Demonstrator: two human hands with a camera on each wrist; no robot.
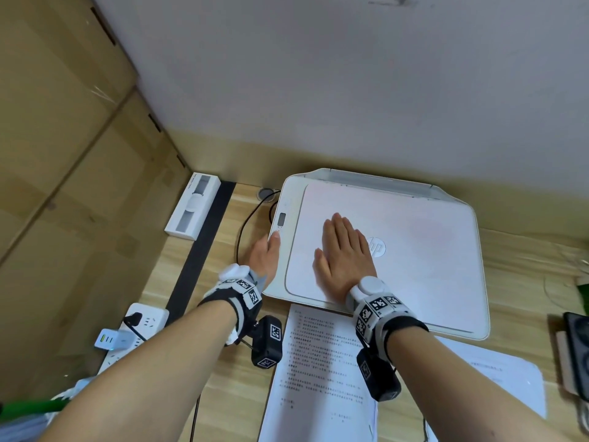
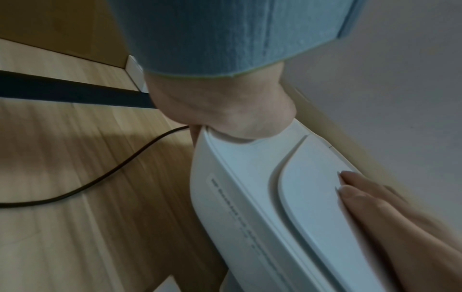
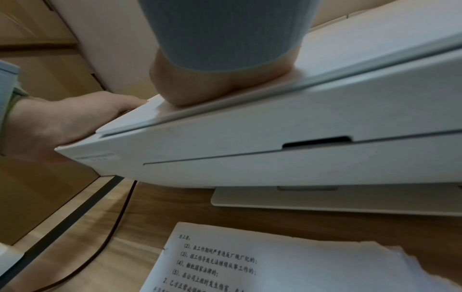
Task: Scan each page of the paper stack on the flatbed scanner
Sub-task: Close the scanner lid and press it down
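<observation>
The white flatbed scanner (image 1: 414, 266) stands on the wooden desk with its lid (image 1: 424, 237) down. My right hand (image 1: 342, 250) lies flat on the lid, fingers straight and together; its fingertips (image 2: 360, 189) show in the left wrist view and its heel (image 3: 212, 87) in the right wrist view. My left hand (image 1: 267, 250) is at the scanner's left edge, thumb lying on the control panel just below the small display (image 1: 281, 219); its other fingers are hidden beside the body. A printed paper stack (image 1: 318, 362) lies on the desk in front of the scanner, and a separate sheet (image 1: 497, 374) lies to its right.
A black cable (image 1: 245, 224) runs across the desk left of the scanner. A white power strip (image 1: 134, 327) sits at the near left, a long white box (image 1: 192, 205) at the back left. Cardboard boxes (image 1: 63, 154) wall off the left side. Dark objects (image 1: 577, 346) sit at the right edge.
</observation>
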